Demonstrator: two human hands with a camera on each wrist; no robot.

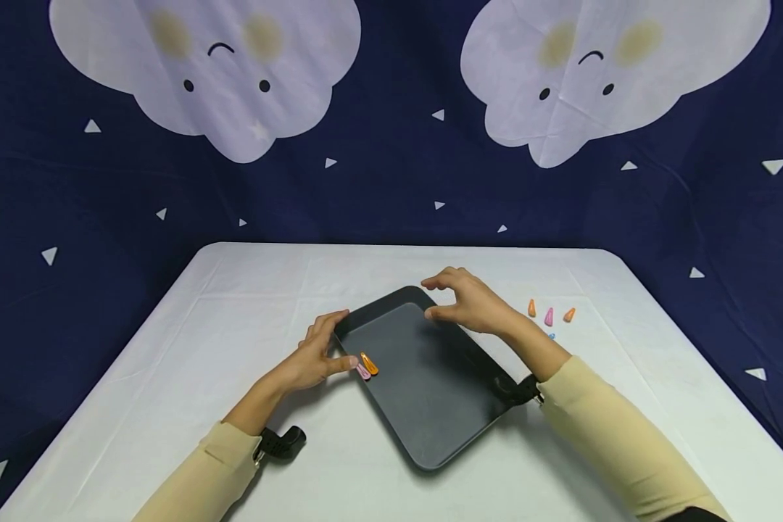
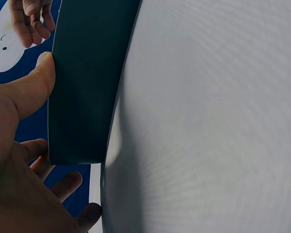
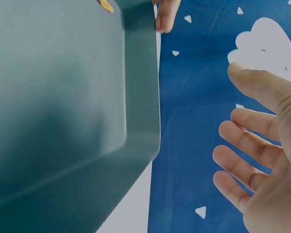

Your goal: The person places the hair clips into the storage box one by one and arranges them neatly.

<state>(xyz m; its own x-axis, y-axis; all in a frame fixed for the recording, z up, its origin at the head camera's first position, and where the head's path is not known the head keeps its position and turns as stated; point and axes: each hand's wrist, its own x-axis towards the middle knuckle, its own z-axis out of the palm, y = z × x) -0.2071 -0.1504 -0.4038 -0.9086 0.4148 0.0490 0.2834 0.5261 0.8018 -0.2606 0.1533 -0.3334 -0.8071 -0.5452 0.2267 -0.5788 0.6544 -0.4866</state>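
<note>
A dark grey baking tray [image 1: 424, 391] sits at an angle on the white table. My left hand [image 1: 313, 357] grips its left far corner, thumb at the side rim [image 2: 52, 111] and fingers spread along the outside. Inside the tray, beside that thumb, lie an orange snap hair clip [image 1: 369, 364] and a pink one [image 1: 362, 372]. Over the tray's far right edge hovers my right hand [image 1: 473, 301], holding nothing, thumb and fingers apart. The right wrist view has these bare fingers [image 3: 242, 165] spread beyond the tray's wall [image 3: 141, 92].
Right of the tray, several more hair clips lie loose on the tablecloth [image 1: 626, 377]: an orange clip [image 1: 531, 308], a pink clip [image 1: 549, 317], another orange clip [image 1: 569, 315] and a blue clip [image 1: 552, 336] partly behind my right forearm. A dark blue cloud-print curtain [image 1: 391, 196] hangs behind.
</note>
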